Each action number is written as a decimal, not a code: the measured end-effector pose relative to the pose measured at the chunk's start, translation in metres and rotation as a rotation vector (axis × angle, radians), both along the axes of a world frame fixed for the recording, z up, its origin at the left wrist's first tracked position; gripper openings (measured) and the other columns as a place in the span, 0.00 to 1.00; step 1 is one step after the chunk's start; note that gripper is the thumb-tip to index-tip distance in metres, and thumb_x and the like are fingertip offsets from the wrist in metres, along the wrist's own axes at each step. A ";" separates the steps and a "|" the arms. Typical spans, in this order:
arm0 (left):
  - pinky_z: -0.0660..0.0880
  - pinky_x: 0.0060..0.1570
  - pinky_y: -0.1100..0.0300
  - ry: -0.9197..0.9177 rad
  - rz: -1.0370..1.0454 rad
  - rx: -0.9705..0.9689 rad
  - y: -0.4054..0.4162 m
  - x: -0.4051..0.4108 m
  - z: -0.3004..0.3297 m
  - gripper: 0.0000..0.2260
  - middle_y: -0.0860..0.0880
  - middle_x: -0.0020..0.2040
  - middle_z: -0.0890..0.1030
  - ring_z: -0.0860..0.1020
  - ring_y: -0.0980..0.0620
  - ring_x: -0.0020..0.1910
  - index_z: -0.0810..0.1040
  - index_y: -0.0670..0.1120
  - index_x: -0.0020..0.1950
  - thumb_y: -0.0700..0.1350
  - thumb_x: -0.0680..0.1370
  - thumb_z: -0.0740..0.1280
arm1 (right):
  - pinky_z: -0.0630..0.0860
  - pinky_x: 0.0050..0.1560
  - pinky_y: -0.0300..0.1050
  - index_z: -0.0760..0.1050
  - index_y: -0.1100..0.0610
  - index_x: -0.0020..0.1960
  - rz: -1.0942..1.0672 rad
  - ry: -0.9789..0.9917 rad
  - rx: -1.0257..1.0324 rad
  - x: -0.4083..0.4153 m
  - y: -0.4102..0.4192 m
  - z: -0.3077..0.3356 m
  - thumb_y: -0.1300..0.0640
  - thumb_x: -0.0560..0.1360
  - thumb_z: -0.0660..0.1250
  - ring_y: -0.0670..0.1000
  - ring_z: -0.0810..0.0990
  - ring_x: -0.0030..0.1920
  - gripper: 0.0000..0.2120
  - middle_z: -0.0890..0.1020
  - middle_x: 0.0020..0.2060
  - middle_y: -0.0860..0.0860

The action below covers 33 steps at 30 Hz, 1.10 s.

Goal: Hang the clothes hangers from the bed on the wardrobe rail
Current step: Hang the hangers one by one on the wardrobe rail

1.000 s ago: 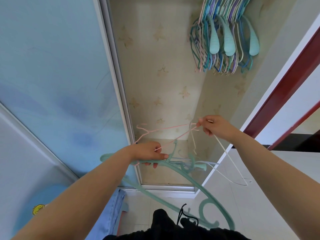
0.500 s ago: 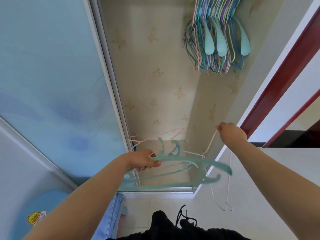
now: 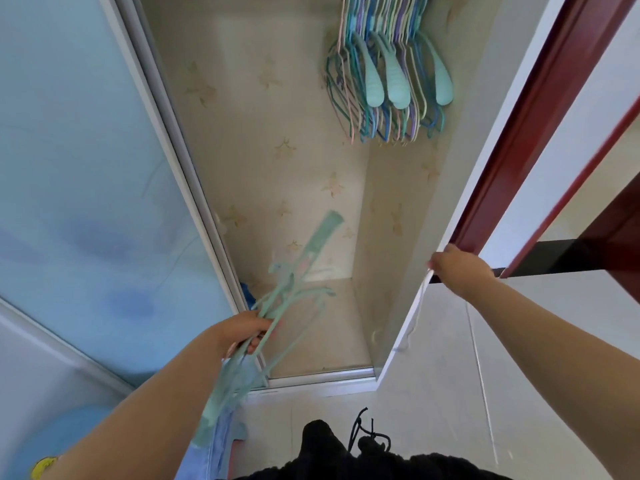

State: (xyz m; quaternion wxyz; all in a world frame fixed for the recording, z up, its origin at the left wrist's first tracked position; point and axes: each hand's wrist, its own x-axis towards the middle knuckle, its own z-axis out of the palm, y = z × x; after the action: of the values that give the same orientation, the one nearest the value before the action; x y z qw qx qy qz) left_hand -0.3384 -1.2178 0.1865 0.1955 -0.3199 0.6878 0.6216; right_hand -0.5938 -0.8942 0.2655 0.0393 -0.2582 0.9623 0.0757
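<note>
The left hand (image 3: pixel 242 332) grips a bundle of teal hangers (image 3: pixel 294 282) angled up and away, the right hand (image 3: pixel 457 270) pinches a thin white hanger (image 3: pixel 417 306) dangling below it, nearer the hung hangers (image 3: pixel 388 81) high above and ahead.

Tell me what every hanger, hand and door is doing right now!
Teal hangers: bunched, gripped by left hand.
White hanger: dangling from right hand.
Hung hangers: packed together, hanging in the wardrobe.
Sliding door: pushed aside, wardrobe open.
</note>
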 end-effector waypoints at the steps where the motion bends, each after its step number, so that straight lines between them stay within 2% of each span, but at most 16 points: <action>1: 0.64 0.24 0.63 0.026 0.098 0.042 0.004 -0.003 -0.001 0.07 0.45 0.35 0.78 0.64 0.55 0.23 0.74 0.42 0.42 0.42 0.77 0.69 | 0.77 0.47 0.52 0.75 0.55 0.58 0.088 -0.051 -0.043 0.002 -0.001 -0.003 0.53 0.82 0.55 0.58 0.80 0.48 0.12 0.72 0.52 0.54; 3: 0.68 0.23 0.64 0.059 0.210 0.139 0.013 -0.009 0.001 0.05 0.41 0.46 0.80 0.70 0.56 0.24 0.77 0.41 0.45 0.39 0.74 0.72 | 0.73 0.47 0.48 0.77 0.56 0.54 0.192 -0.153 -0.177 0.008 -0.007 -0.005 0.48 0.82 0.55 0.55 0.78 0.47 0.16 0.74 0.50 0.53; 5: 0.77 0.31 0.61 0.072 0.236 0.251 0.019 -0.012 0.002 0.06 0.41 0.56 0.81 0.82 0.50 0.38 0.78 0.39 0.49 0.38 0.74 0.71 | 0.72 0.50 0.48 0.77 0.59 0.50 0.236 -0.217 -0.320 0.012 -0.018 -0.002 0.50 0.82 0.56 0.55 0.77 0.47 0.16 0.75 0.47 0.53; 7: 0.81 0.46 0.52 0.084 0.243 0.371 0.025 -0.012 0.002 0.10 0.40 0.60 0.81 0.81 0.43 0.54 0.74 0.38 0.56 0.38 0.76 0.68 | 0.71 0.53 0.50 0.77 0.61 0.47 0.253 -0.262 -0.424 0.014 -0.033 0.004 0.52 0.81 0.57 0.56 0.76 0.47 0.15 0.74 0.45 0.53; 9: 0.79 0.53 0.48 0.102 0.185 0.434 0.029 -0.010 0.001 0.17 0.39 0.60 0.80 0.79 0.42 0.58 0.72 0.40 0.61 0.40 0.73 0.69 | 0.69 0.53 0.49 0.76 0.63 0.45 0.249 -0.295 -0.495 0.014 -0.046 0.011 0.53 0.81 0.57 0.56 0.75 0.47 0.15 0.73 0.44 0.54; 11: 0.79 0.51 0.49 0.120 0.157 0.457 0.034 -0.010 0.001 0.17 0.40 0.58 0.81 0.81 0.43 0.55 0.73 0.40 0.60 0.40 0.72 0.69 | 0.68 0.49 0.46 0.77 0.62 0.45 0.231 -0.283 -0.544 0.012 -0.053 0.017 0.53 0.82 0.57 0.55 0.74 0.47 0.15 0.72 0.44 0.53; 13: 0.81 0.43 0.51 0.133 0.222 0.414 0.040 -0.011 0.002 0.09 0.41 0.50 0.84 0.84 0.46 0.46 0.75 0.38 0.54 0.37 0.75 0.68 | 0.65 0.45 0.43 0.78 0.60 0.46 0.180 -0.234 -0.566 0.010 -0.057 0.022 0.51 0.82 0.57 0.53 0.73 0.46 0.16 0.72 0.46 0.52; 17: 0.80 0.34 0.58 0.198 0.354 0.250 0.046 -0.016 0.006 0.02 0.46 0.38 0.85 0.83 0.53 0.34 0.76 0.38 0.49 0.36 0.78 0.66 | 0.73 0.47 0.47 0.76 0.53 0.58 -0.006 -0.096 -0.601 0.011 -0.058 0.020 0.42 0.79 0.60 0.55 0.77 0.48 0.18 0.71 0.57 0.53; 19: 0.78 0.31 0.61 0.236 0.453 0.241 0.046 -0.018 0.008 0.02 0.48 0.37 0.85 0.82 0.54 0.32 0.75 0.39 0.49 0.36 0.78 0.66 | 0.75 0.56 0.54 0.67 0.53 0.69 -0.129 -0.068 -0.658 0.018 -0.057 0.010 0.36 0.74 0.62 0.58 0.74 0.59 0.30 0.65 0.67 0.53; 21: 0.76 0.26 0.63 0.277 0.578 0.258 0.045 -0.021 0.008 0.03 0.47 0.38 0.85 0.82 0.55 0.30 0.73 0.39 0.51 0.35 0.79 0.65 | 0.69 0.64 0.59 0.55 0.55 0.76 -0.310 -0.134 -0.662 0.030 -0.057 -0.009 0.30 0.71 0.61 0.61 0.65 0.68 0.44 0.58 0.73 0.54; 23: 0.75 0.25 0.63 0.307 0.692 0.293 0.045 -0.022 0.006 0.01 0.46 0.37 0.83 0.81 0.54 0.28 0.74 0.37 0.49 0.35 0.79 0.65 | 0.64 0.67 0.59 0.46 0.56 0.78 -0.467 -0.399 -0.610 0.046 -0.058 -0.032 0.26 0.69 0.57 0.62 0.59 0.73 0.50 0.52 0.76 0.54; 24: 0.76 0.24 0.63 0.307 0.743 0.309 0.045 -0.022 0.005 0.02 0.46 0.34 0.83 0.81 0.54 0.27 0.74 0.37 0.47 0.35 0.79 0.64 | 0.66 0.66 0.57 0.42 0.55 0.78 -0.487 -0.582 -0.546 0.055 -0.057 -0.043 0.25 0.69 0.56 0.61 0.59 0.74 0.51 0.51 0.77 0.54; 26: 0.77 0.24 0.63 0.300 0.823 0.329 0.048 -0.024 0.003 0.04 0.48 0.28 0.82 0.81 0.54 0.25 0.75 0.37 0.46 0.34 0.80 0.63 | 0.72 0.52 0.46 0.37 0.54 0.78 -0.406 -0.870 -0.351 0.077 -0.053 -0.055 0.25 0.70 0.52 0.60 0.66 0.71 0.50 0.50 0.78 0.52; 28: 0.75 0.21 0.64 0.294 0.913 0.337 0.052 -0.030 0.005 0.03 0.49 0.24 0.81 0.79 0.54 0.22 0.73 0.36 0.47 0.32 0.80 0.61 | 0.69 0.44 0.40 0.34 0.53 0.78 -0.294 -0.989 -0.156 0.091 -0.048 -0.066 0.24 0.69 0.52 0.56 0.74 0.65 0.52 0.50 0.78 0.50; 31: 0.73 0.18 0.64 0.281 0.971 0.328 0.055 -0.042 0.013 0.02 0.49 0.21 0.78 0.77 0.54 0.18 0.71 0.37 0.48 0.32 0.80 0.61 | 0.68 0.62 0.48 0.33 0.52 0.77 -0.148 -0.981 0.146 0.094 -0.037 -0.077 0.21 0.62 0.58 0.49 0.80 0.58 0.60 0.58 0.77 0.49; 33: 0.75 0.20 0.64 0.285 0.989 0.392 0.054 -0.051 0.017 0.02 0.48 0.23 0.80 0.78 0.55 0.20 0.73 0.36 0.50 0.33 0.80 0.61 | 0.65 0.68 0.51 0.32 0.51 0.76 -0.118 -0.942 0.211 0.093 -0.028 -0.082 0.23 0.61 0.64 0.49 0.76 0.64 0.62 0.62 0.75 0.49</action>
State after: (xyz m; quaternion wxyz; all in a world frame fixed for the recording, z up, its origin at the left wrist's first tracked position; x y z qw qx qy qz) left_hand -0.3892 -1.1639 0.2038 -0.1590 -0.4750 0.3466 0.7931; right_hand -0.5011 -0.9220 0.1840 0.5007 -0.2039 0.8400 0.0452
